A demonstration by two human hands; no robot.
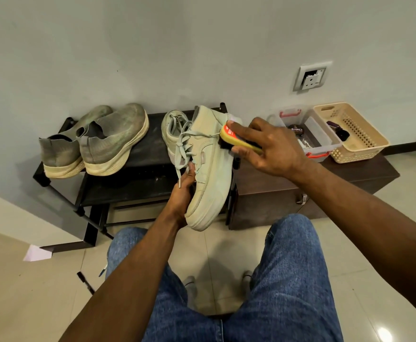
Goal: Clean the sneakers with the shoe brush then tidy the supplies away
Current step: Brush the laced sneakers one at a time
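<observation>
A pale green lace-up sneaker (pixel 209 166) is held up in front of the black shoe rack (pixel 137 183), its sole turned to the right. My left hand (pixel 181 193) grips it from the laced side, fingers near the tongue. My right hand (pixel 266 146) holds a yellow shoe brush (pixel 229 135) with a red label, its black bristles against the sneaker's side near the heel. The matching sneaker (pixel 173 129) stands on the rack behind. A pair of grey knit sneakers (pixel 98 141) with cream soles sits on the rack's left.
A dark wooden cabinet (pixel 313 183) stands right of the rack. On it sit a clear plastic box (pixel 310 134) with red clasps holding a polish tin, and a beige basket (pixel 360 137). A wall socket (pixel 311 76) is above. My jeans-clad knees are below.
</observation>
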